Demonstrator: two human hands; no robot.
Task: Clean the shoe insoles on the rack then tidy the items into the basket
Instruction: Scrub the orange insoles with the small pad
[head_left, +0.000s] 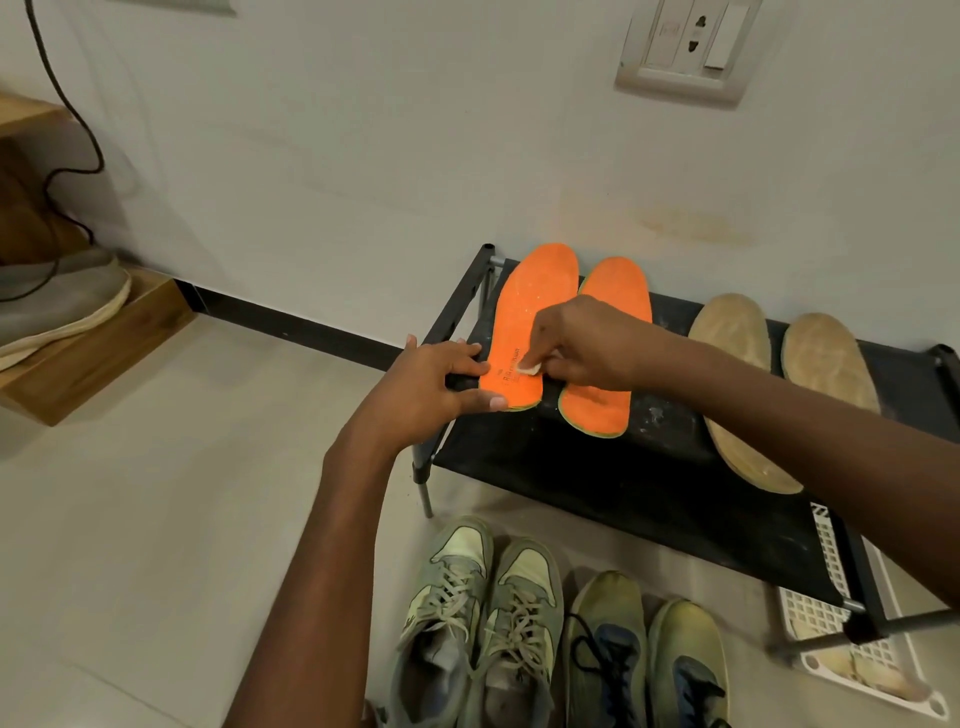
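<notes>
Two orange insoles lie side by side on the black shoe rack (613, 483), the left orange insole (524, 312) and the right orange insole (615, 283). Two tan insoles (732, 332) lie further right. My left hand (436, 384) grips the heel end of the left orange insole, thumb at its bottom edge. My right hand (576, 343) pinches a small white wad (530, 368) and presses it on that insole's heel area. A white lattice basket (831, 623) stands on the floor under the rack's right end.
Two pairs of greenish sneakers (519, 623) stand on the floor in front of the rack. A wooden shelf with a grey shoe (62, 291) is at the left. A black cable hangs down the wall; a wall socket (691, 47) is above.
</notes>
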